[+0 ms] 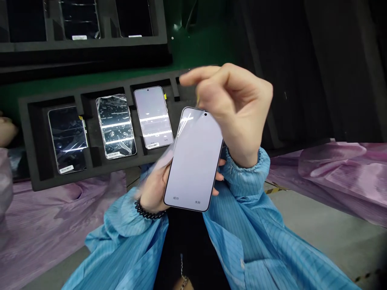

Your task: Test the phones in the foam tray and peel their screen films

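Here, left grip (155, 188) wrapped round glassy, round-cornered phone (195, 161), right grip (237, 98) curled, hold unclear

Back of held phone (195, 165) hidden

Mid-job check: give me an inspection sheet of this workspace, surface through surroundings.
Surface: dark green work surface, partly covered.
Job's things: white-screened rectangular smartphone, held; black foam tray with three flat rectangular phones, one lit white.
Clutter: crumpled purple-pink sheeting on both sides.
Hands: left hand holds the smartphone from beneath; right hand at its top corner, blurred, contact unclear.
Cables: nothing seen.
Surroundings: second dark foam tray, upper left; another person's hand, left edge.
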### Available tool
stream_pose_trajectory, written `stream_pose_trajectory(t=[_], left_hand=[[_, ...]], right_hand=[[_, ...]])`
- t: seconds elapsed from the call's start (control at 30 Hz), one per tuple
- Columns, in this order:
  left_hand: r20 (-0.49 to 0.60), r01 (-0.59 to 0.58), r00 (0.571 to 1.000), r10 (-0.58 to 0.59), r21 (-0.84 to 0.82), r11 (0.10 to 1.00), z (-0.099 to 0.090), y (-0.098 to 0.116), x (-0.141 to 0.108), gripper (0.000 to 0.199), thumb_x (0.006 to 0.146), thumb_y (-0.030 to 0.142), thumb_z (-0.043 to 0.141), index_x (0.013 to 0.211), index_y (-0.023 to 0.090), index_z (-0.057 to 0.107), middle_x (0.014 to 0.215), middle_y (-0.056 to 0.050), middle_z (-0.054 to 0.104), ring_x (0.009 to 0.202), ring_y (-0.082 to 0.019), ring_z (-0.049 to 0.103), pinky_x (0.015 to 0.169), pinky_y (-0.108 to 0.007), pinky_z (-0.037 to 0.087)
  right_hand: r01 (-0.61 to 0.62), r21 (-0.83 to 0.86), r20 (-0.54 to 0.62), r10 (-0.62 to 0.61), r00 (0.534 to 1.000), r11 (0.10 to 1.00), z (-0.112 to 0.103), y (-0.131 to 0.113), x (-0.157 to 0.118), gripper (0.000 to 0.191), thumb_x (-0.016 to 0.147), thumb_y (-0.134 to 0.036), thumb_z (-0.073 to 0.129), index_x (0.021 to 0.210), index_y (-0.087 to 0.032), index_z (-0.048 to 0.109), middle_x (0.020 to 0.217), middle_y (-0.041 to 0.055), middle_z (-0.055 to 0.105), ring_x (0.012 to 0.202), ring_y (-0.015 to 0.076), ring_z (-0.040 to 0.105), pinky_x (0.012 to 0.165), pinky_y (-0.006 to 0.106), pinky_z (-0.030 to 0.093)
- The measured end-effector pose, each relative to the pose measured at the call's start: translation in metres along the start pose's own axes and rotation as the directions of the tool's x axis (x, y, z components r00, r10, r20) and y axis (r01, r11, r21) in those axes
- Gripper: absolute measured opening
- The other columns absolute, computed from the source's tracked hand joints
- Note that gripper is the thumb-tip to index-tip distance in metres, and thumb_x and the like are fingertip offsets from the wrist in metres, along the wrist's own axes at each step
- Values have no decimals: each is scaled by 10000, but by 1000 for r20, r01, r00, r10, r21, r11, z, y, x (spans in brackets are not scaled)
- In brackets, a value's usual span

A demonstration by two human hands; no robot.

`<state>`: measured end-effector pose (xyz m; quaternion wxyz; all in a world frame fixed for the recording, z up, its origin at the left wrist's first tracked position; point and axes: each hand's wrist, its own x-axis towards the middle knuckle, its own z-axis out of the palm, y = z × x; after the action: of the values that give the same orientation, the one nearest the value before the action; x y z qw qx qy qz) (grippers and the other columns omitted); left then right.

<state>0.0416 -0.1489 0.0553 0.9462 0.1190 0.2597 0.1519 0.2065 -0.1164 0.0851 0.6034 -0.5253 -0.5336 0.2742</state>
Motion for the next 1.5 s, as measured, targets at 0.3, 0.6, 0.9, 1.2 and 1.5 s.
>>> stream_pose_trajectory(t=[0.3,0.6,0.9,1.2,1.5], left_hand=[[-189,-159,970,150,-32,987,-11,21,19,542,1019,529,321,1439,238,502,1364,-95,647,1244,-306,629,978,-533,581],[-175,-294,912,372,355,887,-5,40,91,493,1014,452,373,1431,234,522,1487,-44,554,1426,-272,472,1223,-471,376],[70,123,484,872,981,-147,-55,59,20,421,970,412,459,1267,172,636,1587,-129,386,1573,-347,113,1296,-578,42],[31,292,524,851,932,-214,-72,35,33,501,1002,470,326,1236,112,587,1490,-228,447,1546,-379,195,1275,-635,40],[-201,-141,520,830,938,316,-55,42,32,426,975,556,436,1220,248,599,1486,-68,497,1518,-247,282,1305,-441,148]], right_hand=[[-4,56,-169,13,986,998,-40,24,-34,506,1018,-554,358,728,-244,634,1030,64,722,1046,264,672,958,425,525],[-188,47,-239,193,951,981,-48,45,-49,546,1041,-474,274,745,-233,664,925,54,715,973,235,650,874,394,486],[-207,-23,-141,202,969,978,-38,58,-43,506,1047,-454,305,780,-219,664,970,52,712,1004,226,641,910,382,459],[-229,-168,-281,176,943,959,-34,91,-43,440,1044,-363,327,773,-209,638,935,56,704,963,200,648,874,344,464],[-255,-139,-295,206,933,957,-35,93,-46,464,1040,-396,317,767,-207,641,914,62,708,935,202,650,851,344,482]])
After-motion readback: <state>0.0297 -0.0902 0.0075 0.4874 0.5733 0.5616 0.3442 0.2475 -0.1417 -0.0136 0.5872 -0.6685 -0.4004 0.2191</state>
